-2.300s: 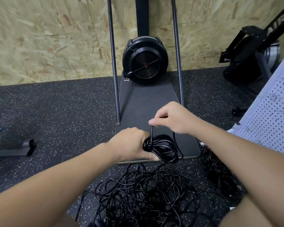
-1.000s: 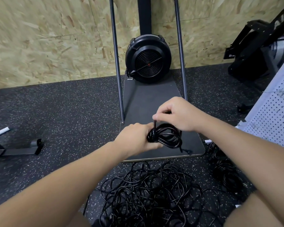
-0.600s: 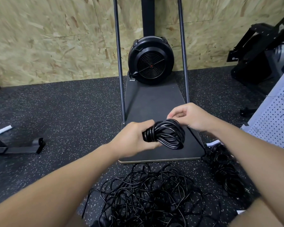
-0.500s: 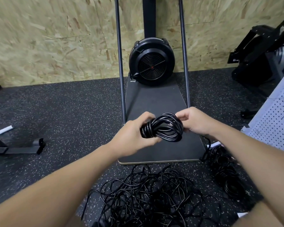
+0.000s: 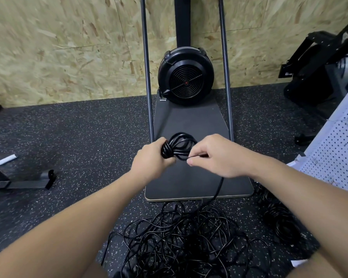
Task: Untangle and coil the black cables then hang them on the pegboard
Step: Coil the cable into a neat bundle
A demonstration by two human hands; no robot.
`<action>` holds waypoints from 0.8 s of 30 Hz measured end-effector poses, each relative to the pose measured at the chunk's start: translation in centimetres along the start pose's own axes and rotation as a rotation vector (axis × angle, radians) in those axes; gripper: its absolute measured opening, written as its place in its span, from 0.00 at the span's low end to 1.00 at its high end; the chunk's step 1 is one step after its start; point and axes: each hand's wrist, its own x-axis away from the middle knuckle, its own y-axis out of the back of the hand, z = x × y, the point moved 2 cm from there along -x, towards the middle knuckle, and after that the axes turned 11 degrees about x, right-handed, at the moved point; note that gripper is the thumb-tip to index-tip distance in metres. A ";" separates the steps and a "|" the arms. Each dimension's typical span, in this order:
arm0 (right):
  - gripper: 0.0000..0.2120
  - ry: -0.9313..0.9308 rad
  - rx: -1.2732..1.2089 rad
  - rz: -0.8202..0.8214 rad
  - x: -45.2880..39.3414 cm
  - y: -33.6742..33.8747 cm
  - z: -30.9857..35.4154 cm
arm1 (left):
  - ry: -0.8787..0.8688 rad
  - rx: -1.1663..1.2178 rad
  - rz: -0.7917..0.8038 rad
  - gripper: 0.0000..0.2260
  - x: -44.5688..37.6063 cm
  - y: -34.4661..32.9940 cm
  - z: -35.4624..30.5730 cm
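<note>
Black cable appears in three groups: one small coil (image 5: 179, 146) held in the air, one large tangled heap (image 5: 181, 243) on the speckled floor below it, and what may be a second bundle (image 5: 279, 221) at right, too dark to resolve. Left hand (image 5: 151, 160) grips the coil's bunched end; right hand (image 5: 215, 156) pinches a single strand that trails down to the heap. One white pegboard (image 5: 338, 149) leans at far right.
</note>
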 end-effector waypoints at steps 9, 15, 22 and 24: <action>0.10 -0.131 -0.193 -0.187 -0.8 0.7 -2.8 | -0.480 -0.150 0.280 0.30 2.5 -1.1 -4.2; 0.16 -0.279 -0.425 -0.077 -0.6 -1.2 -5.2 | -0.556 0.008 0.336 0.23 3.6 -0.4 -4.6; 0.16 -0.369 -0.555 -0.012 0.0 -3.3 -8.4 | -0.408 0.122 0.316 0.24 3.4 -0.4 -4.6; 0.14 -0.417 -0.548 0.062 0.5 -4.4 -9.3 | -0.375 0.153 0.305 0.27 3.2 -0.3 -4.2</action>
